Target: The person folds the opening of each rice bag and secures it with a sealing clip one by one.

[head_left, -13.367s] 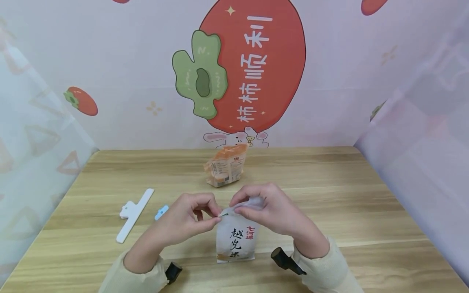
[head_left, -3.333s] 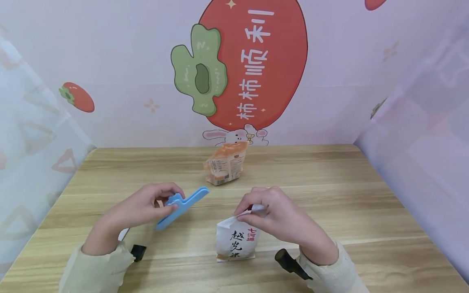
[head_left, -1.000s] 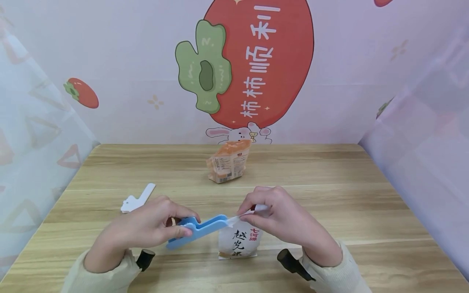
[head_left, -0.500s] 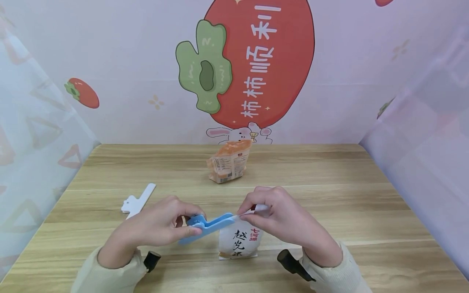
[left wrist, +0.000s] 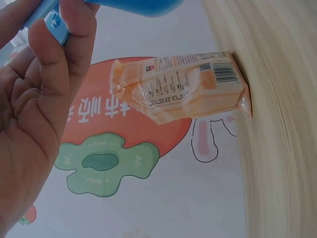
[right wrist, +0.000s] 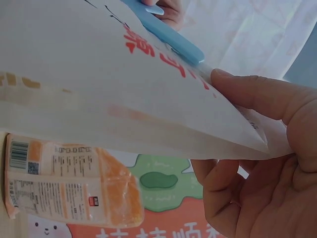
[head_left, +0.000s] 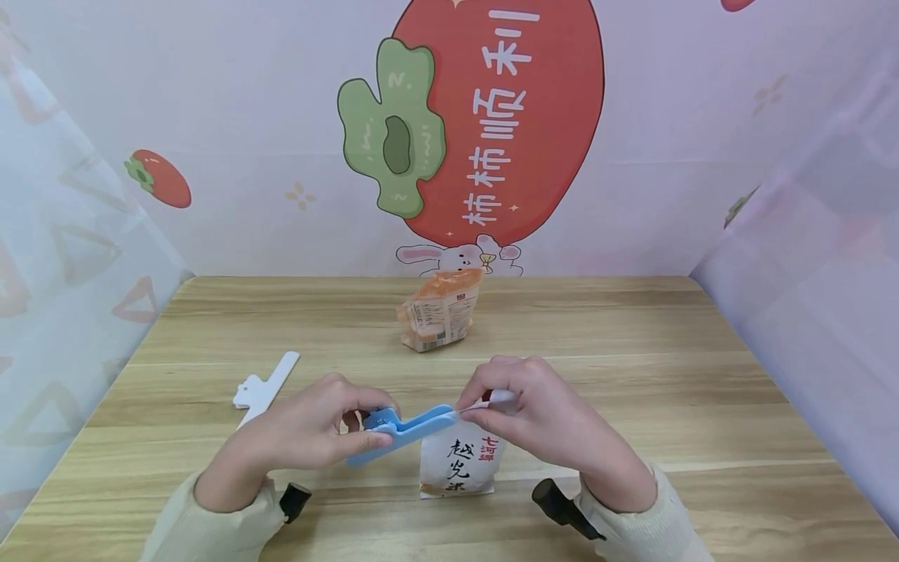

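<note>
My left hand (head_left: pixel 326 421) pinches a light blue bag clip (head_left: pixel 428 424) by its grip, thumb in front and fingers behind. The clip's long arms reach across the top left of a small white paper bag (head_left: pixel 453 464) with black and red characters. At the bag's top right, my right hand (head_left: pixel 523 402) pinches the folded upper edge between thumb and fingers. In the right wrist view, the tip of the clip (right wrist: pixel 190 47) lies along the fold of the bag (right wrist: pixel 89 94), close to my thumb (right wrist: pixel 252 94). The left wrist view has only part of the clip (left wrist: pixel 143 4).
An orange and clear printed packet (head_left: pixel 441 311) stands behind the bag, toward the back of the wooden table (head_left: pixel 618 336). A white clip (head_left: pixel 263 388) lies at the left, partly covered by my left forearm. A printed cloth (head_left: pixel 246 109) hangs behind the table.
My left hand let go of the bag's edge, picked up the blue clip and brought it right, onto the bag's top. Lately it slid slightly further right. My right hand kept its pinch.
</note>
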`<state>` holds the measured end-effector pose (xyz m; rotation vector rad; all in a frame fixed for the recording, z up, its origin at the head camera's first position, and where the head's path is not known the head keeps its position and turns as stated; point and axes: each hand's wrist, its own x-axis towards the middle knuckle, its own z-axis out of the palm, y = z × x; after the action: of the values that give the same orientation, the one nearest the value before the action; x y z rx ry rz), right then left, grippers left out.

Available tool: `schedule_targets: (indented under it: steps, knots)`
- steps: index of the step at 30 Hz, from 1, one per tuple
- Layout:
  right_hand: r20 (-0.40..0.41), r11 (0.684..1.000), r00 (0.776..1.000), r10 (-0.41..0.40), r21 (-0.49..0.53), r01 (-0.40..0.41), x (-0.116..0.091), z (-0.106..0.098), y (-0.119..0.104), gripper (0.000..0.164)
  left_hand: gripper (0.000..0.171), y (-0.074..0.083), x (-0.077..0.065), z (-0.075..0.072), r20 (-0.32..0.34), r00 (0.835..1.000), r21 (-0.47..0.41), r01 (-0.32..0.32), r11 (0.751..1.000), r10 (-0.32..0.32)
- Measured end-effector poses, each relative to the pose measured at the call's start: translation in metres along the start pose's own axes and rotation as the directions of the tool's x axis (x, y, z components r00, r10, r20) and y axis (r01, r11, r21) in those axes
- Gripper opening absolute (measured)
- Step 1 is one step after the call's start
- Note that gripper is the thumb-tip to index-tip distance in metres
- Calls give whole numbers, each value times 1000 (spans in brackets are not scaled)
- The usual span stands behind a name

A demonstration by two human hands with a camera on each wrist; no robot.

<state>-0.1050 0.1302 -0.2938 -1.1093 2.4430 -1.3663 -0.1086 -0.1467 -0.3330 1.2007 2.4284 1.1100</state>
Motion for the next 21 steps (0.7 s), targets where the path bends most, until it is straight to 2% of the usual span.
schedule_targets:
  steps: [4,12,21]
  knots:
    - [8,1000,1000,-2,-7,2,-1,-2,-1,7,10,0,0,1,-5,1000,1,-2,1000,2]
    - [-33,995,999,44,-87,-47,-7,-12,-1,7,11,0,2,3,-7,1000,0,-19,1000,19]
    - [-55,995,998,14,-97,-20,-7,-10,-2,6,9,0,4,4,-38,998,10,-52,999,53]
